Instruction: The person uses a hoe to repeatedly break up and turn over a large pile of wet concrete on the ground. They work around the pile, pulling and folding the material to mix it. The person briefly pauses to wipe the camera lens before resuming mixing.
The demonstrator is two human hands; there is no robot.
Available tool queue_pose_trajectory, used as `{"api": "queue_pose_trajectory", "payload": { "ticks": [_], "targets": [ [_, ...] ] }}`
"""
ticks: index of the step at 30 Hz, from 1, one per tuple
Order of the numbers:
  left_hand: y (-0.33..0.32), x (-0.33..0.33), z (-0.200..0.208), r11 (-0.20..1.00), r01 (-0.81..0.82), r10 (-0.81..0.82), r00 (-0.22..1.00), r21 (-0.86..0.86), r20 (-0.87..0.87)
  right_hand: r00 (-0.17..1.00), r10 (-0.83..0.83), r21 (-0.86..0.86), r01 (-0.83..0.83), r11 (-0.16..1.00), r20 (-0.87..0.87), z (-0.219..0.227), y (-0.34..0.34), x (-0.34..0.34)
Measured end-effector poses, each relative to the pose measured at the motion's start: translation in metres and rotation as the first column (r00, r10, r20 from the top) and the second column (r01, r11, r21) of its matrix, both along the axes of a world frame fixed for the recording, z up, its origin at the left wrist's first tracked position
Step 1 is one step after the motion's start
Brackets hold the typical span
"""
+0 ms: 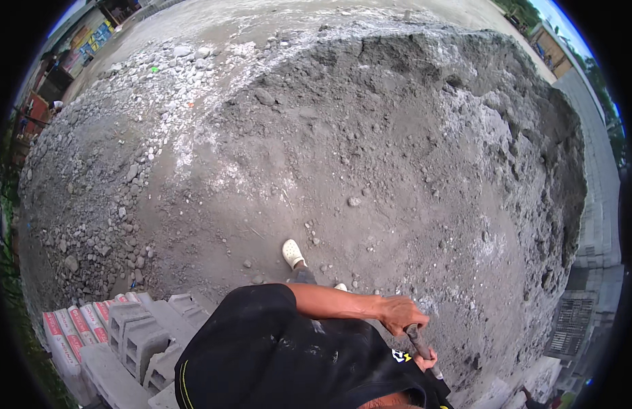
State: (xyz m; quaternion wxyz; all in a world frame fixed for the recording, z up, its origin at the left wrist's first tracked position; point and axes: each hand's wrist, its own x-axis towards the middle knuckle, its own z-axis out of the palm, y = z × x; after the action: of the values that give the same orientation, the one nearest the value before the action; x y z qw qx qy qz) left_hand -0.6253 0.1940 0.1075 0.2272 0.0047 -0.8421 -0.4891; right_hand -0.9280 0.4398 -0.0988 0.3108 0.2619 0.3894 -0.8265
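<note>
My left arm reaches across my black shirt to the right, and my left hand [401, 315] is closed round the upper end of a worn, grey-brown tool handle [419, 343]. Lower down, close against my body, my right hand [428, 360] grips the same handle. A paler stretch of it shows just past the right hand. Its far end is out of sight, so what kind of tool it is cannot be told. Grey, sandy ground lies just beyond both hands. One cream clog [292, 253] on my foot stands on that ground; only the tip of the other clog [340, 287] shows.
A high bank of grey sand [534, 136] curves round the far and right sides. Loose stones [125, 177] cover the ground at left. Hollow concrete blocks [140, 341] and stacked red-and-white sacks [74, 327] stand at lower left. A block wall [599, 225] runs along the right.
</note>
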Motion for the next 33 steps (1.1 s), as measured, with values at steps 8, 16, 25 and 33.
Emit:
{"api": "queue_pose_trajectory", "payload": {
  "ticks": [8, 16, 25, 33],
  "targets": [
    [0.03, 0.155, -0.036, 0.533, -0.781, 0.651, 0.624, 0.325, 0.432, 0.687, 0.633, 0.126, -0.707, 0.696, 0.356, -0.054, -0.17, 0.131],
    [0.076, 0.254, -0.007, -0.582, -0.279, 0.794, 0.01, 0.764, 0.608, -0.277, 0.883, 0.157, -0.921, -0.357, 0.379, -0.065, -0.368, 0.422],
    [-0.135, 0.323, -0.079, -0.408, 0.452, 0.743, -0.34, 0.793, 0.577, -0.522, 0.836, 0.32, -0.774, -0.547, 0.169, -0.027, -0.537, 0.573],
    [-0.306, 0.363, -0.126, -0.319, 0.439, 0.77, -0.397, 0.84, 0.5, -0.563, 0.77, 0.228, -0.742, -0.63, 0.3, 0.039, -0.617, 0.593]
  ]
}}
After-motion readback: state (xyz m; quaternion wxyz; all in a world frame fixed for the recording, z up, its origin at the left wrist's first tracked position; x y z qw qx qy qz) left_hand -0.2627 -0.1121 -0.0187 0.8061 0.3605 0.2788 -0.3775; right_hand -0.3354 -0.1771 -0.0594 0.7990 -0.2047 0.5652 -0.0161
